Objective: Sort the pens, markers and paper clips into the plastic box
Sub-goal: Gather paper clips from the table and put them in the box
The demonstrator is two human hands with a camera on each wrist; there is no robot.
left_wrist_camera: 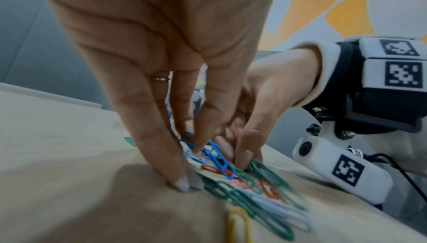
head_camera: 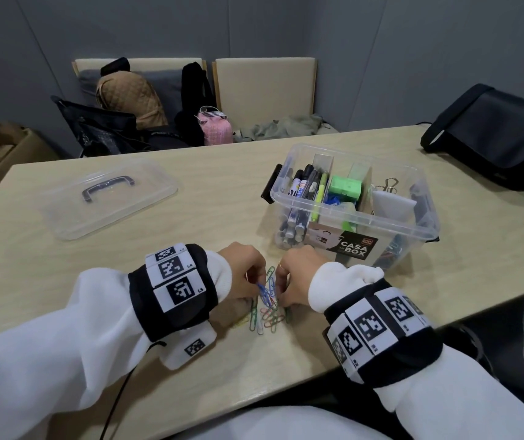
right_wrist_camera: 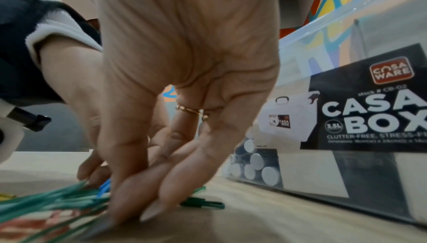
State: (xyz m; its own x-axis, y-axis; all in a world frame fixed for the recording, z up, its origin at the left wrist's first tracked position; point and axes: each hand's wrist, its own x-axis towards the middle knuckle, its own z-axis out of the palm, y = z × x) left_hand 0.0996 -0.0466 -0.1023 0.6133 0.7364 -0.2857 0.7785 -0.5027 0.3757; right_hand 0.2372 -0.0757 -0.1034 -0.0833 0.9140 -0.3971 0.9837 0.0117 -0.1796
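pale wooden counter (head_camera: 191,360) carries a heap of coloured wire paper clips (head_camera: 267,308) between both hands, nearer than the clear plastic box (head_camera: 349,217). left hand (head_camera: 244,274) pinches blue clips; right hand (head_camera: 297,281) rakes with straight fingers.

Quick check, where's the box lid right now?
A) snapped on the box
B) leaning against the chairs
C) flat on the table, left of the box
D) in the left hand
C: the clear lid lies flat on the table, handle up, to the left of the open plastic box; both hands are at the paper clips.
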